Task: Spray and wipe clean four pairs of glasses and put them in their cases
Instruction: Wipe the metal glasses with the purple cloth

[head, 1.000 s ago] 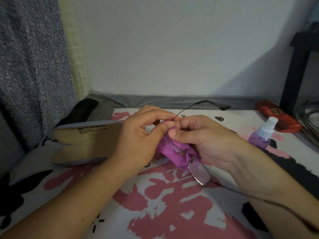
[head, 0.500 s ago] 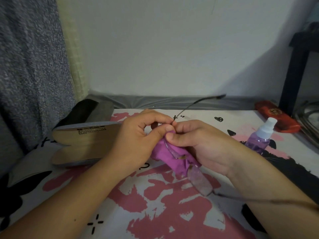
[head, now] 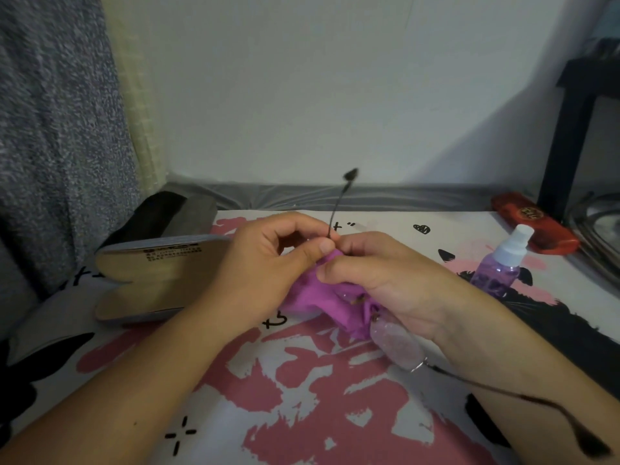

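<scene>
A thin-framed pair of glasses (head: 397,345) is held between both hands over the patterned surface. My left hand (head: 265,273) pinches the frame near one hinge, and that temple arm sticks up. My right hand (head: 385,283) presses a purple cloth (head: 322,297) around one lens; that lens is hidden. The other lens pokes out below the cloth, misted with droplets, its temple arm trailing toward the lower right. A purple spray bottle (head: 501,263) with a white cap stands to the right. An open case (head: 157,280) with a tan lining lies at the left.
A red glasses case (head: 535,223) lies at the back right beside a dark post (head: 567,139). A dark grey case (head: 167,213) sits behind the open one. A metal bowl rim (head: 600,226) shows at the right edge. The cloth-covered surface (head: 302,397) has pink and black print.
The upper temple arm has swung from lying out to the right to standing nearly upright. The glasses turned slightly in my hands, and the free lens dropped lower.
</scene>
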